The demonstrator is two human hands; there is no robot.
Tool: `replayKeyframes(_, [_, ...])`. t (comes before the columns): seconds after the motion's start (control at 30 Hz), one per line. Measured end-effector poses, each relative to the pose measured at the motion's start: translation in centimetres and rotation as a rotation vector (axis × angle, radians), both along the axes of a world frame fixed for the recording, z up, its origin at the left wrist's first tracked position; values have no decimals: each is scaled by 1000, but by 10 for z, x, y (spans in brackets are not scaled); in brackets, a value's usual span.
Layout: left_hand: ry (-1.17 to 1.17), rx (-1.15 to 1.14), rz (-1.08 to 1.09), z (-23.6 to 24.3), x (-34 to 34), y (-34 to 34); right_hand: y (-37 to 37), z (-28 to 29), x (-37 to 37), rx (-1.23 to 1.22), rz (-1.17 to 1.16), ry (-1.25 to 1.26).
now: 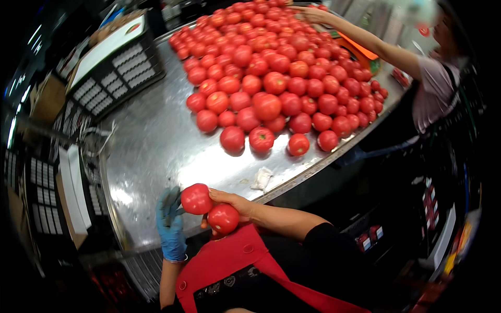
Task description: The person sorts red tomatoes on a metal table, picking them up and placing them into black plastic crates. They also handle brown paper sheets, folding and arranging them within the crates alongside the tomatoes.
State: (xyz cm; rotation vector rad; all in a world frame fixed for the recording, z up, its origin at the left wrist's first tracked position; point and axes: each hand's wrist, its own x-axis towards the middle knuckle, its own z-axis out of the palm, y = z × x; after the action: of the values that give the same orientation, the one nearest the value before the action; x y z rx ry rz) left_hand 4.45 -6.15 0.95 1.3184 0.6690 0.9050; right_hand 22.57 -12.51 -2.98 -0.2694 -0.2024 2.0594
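My left hand (171, 227), in a blue glove with darkened fingers, is up beside a large red tomato (197, 199), its fingers stretched out and spread. Whether the glove touches the tomato's left side is unclear. My bare right hand (233, 202) grips from the right, thumb near that tomato and fingertips showing under a second red tomato (223, 218). The two tomatoes are against each other, close to my red apron (224, 263). Beyond my hands, a big heap of loose tomatoes (274, 82) covers the far part of a metal table (151, 151).
A crumpled white scrap (262, 178) lies by the table's right edge. A black crate (115, 78) with a white top stands at the far left. Across the heap, another person's arm (365, 39) reaches in, near an orange box (357, 47). More crates (44, 193) are stacked left.
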Motion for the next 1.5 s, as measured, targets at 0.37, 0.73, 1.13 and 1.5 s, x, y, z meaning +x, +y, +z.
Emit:
replayKeyframes(0.37, [606,280,333,-93,-73,37,-21,18,163,54,-859,-43])
replayKeyframes(0.73, [916,635,415,-109,-72,32,71,39,309,-161,-1150,-226])
replayKeyframes(1.13, [927,561,525,-119,-77,31,175,36,423,-228,-1595,-566])
replayKeyframes(1.5, [910,516,517,-109,-71,30,148,77,354,-38,-1299,-828])
